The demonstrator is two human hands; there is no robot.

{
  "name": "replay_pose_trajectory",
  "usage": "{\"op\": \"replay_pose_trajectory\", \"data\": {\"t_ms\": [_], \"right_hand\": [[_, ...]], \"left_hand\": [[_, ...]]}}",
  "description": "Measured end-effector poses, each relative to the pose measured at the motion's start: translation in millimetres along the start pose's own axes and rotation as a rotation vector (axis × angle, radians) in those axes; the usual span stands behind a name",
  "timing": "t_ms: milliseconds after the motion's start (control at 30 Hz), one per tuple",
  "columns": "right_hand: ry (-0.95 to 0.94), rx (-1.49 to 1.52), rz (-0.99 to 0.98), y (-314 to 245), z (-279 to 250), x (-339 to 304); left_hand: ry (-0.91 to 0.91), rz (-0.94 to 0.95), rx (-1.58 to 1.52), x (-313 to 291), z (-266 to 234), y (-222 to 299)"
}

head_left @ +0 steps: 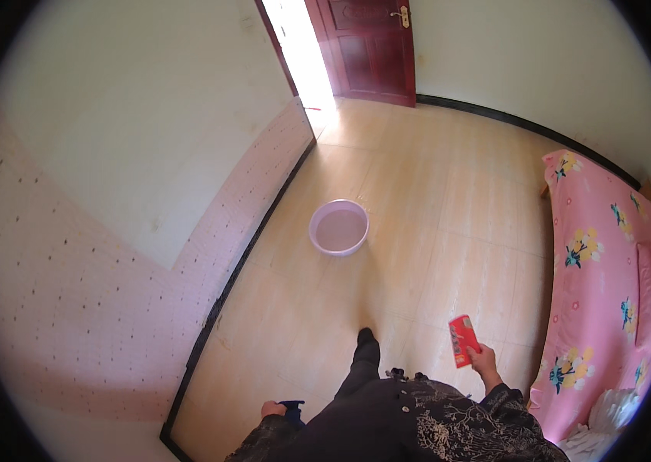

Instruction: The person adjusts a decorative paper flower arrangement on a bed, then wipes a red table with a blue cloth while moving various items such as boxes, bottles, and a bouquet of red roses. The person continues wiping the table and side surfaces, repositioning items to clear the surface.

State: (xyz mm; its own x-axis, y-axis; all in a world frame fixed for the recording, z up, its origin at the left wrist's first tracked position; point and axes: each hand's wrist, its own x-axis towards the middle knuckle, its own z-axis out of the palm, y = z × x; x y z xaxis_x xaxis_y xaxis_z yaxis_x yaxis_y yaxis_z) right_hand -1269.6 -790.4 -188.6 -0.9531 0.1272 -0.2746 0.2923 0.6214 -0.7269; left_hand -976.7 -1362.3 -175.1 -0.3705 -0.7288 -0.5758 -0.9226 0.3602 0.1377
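So we've got both hands busy here. Our right hand is closed on a bright red, flat-sided rectangular pack with pale markings, pinching it near its lower right edge, so the grip is narrow. The pack sticks out just ahead and to the left of that hand. Its long axis runs mostly away from us, with the far end leaning a little left.

Our left hand is down low, curled on a small dark blue item that pokes out on its right side. We can't tell what that thing is or which way its long axis goes, and the fingers are too small to make out.

Well ahead of both hands, and between them sideways, a round pale pink basin sits on the glossy beige tiled floor. Right of our right hand there's a bed with a pink floral cover.
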Motion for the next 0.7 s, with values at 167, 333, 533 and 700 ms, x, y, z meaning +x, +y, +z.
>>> {"op": "replay_pose_trajectory", "data": {"t_ms": [167, 333, 533, 700], "right_hand": [[0.050, 0.002, 0.561, 4, -28, 22], [0.251, 0.048, 0.592, -23, -37, 82], [0.439, -0.478, 0.374, -38, -40, 193], [0.476, -0.515, 0.372, 4, -106, 345]], "left_hand": [[-0.050, 0.106, -0.021, 130, -58, 146], [0.115, 0.406, 0.043, 210, -127, 325], [0.178, 0.487, -0.046, 304, -169, 494], [0.129, 0.438, -0.001, 377, -153, 572]]}}
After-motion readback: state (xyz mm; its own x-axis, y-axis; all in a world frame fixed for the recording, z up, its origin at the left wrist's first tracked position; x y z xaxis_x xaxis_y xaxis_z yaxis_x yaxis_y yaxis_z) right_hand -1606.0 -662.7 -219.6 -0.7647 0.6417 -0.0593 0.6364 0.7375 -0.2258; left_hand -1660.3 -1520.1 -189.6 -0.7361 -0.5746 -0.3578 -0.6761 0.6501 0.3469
